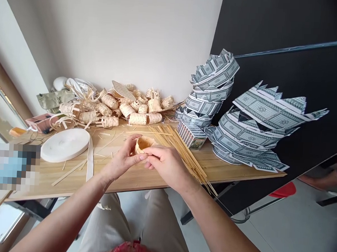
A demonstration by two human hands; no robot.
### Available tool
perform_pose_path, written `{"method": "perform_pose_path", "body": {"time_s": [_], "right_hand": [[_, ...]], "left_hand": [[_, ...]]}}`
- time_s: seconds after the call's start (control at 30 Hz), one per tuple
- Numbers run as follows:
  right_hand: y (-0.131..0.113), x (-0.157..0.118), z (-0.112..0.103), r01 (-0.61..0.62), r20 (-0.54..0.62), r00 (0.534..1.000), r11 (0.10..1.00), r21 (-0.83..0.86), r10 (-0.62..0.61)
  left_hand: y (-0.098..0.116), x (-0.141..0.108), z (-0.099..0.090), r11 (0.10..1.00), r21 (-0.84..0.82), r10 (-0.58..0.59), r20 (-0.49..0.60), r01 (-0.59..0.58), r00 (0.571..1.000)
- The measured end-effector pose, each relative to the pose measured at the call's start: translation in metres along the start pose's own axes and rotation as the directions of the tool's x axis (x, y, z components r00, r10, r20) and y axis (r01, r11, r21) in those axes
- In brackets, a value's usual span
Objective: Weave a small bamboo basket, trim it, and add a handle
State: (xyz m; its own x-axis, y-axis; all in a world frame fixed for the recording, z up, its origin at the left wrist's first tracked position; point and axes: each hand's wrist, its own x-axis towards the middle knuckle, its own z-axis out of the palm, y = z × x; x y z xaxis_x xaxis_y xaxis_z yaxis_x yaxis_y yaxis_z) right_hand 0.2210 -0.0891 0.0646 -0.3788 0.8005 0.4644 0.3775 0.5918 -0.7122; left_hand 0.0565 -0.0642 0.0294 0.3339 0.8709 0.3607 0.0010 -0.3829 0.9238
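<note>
Cup (144, 142), pale: lay between both hands; left hand (125, 154) curled around its side, right hand (166, 160) pinched its near rim. Step, as judged: edge work, which called for steady left support and fine right fingertip control. Right of grip: thin strips (193, 163). Left: white roll (64, 145). Beyond: woven tubes (137, 118), heaped.

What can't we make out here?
All in the head view:
- Small pale woven-strip cup: lower outside, covered by the left hand and right hand.
- What the right fingertips pinch: hidden by the fingers themselves.
- Light-blue thing at the left edge: pixelated.
- Round red plastic-looking stool seat: left part, behind the black panel.
- Small rectangular printed block: lettering, too small.
</note>
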Motion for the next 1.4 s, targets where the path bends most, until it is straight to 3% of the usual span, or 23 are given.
{"method": "perform_pose_path", "body": {"time_s": [0.13, 0.27, 0.4, 0.53, 0.63, 0.77, 0.9, 1.07, 1.17, 1.27, 1.33, 1.4], "right_hand": [[0.0, 0.004, 0.003, -0.034, 0.0, 0.999, 0.999, 0.033, 0.034], [0.003, 0.009, 0.006, -0.022, -0.001, 1.0, 0.998, 0.054, 0.022], [0.01, 0.011, -0.009, 0.009, -0.126, 0.992, 0.993, 0.114, 0.005], [0.023, 0.013, -0.018, -0.09, -0.197, 0.976, 0.996, 0.007, 0.09], [0.031, 0.016, -0.007, -0.123, -0.225, 0.968, 0.991, -0.058, 0.107], [0.036, 0.021, 0.015, -0.123, -0.193, 0.973, 0.992, 0.01, 0.122], [0.04, 0.026, 0.026, -0.095, -0.112, 0.987, 0.981, 0.166, 0.115], [0.042, 0.03, 0.036, -0.033, -0.109, 0.992, 0.947, 0.32, 0.071], [0.042, 0.029, 0.036, 0.006, -0.119, 0.993, 0.978, 0.207, 0.019], [0.049, 0.027, 0.019, -0.019, -0.044, 0.999, 0.991, -0.134, 0.014], [0.06, 0.029, -0.002, -0.072, 0.019, 0.996, 0.907, -0.416, 0.088], [0.074, 0.034, -0.027, -0.114, 0.047, 0.984, 0.8, -0.59, 0.175]], "left_hand": [[-0.008, 0.0, 0.003, 0.99, -0.139, -0.009, -0.034, 0.004, 0.999], [-0.009, 0.001, 0.008, 0.95, -0.309, -0.091, -0.131, 0.047, 0.987], [-0.013, 0.005, 0.004, 0.891, -0.448, -0.184, -0.195, 0.079, 0.963], [-0.019, 0.008, -0.004, 0.822, -0.566, -0.217, -0.212, 0.061, 0.953], [-0.021, 0.009, -0.002, 0.792, -0.608, -0.229, -0.223, 0.049, 0.947], [-0.02, 0.009, 0.004, 0.781, -0.623, -0.213, -0.196, 0.046, 0.957], [-0.019, 0.007, 0.005, 0.833, -0.553, -0.132, -0.187, 0.007, 0.973], [-0.024, 0.006, -0.004, 0.93, -0.359, -0.03, -0.283, -0.077, 0.959], [-0.021, 0.006, -0.019, 0.975, -0.192, 0.047, -0.303, -0.109, 0.952], [-0.013, 0.007, -0.041, 0.995, -0.075, 0.046, -0.311, -0.073, 0.949], [-0.011, 0.008, -0.056, 0.998, 0.011, 0.069, -0.335, -0.069, 0.94], [-0.011, 0.011, -0.069, 0.998, 0.045, 0.066, -0.34, -0.053, 0.938]]}}
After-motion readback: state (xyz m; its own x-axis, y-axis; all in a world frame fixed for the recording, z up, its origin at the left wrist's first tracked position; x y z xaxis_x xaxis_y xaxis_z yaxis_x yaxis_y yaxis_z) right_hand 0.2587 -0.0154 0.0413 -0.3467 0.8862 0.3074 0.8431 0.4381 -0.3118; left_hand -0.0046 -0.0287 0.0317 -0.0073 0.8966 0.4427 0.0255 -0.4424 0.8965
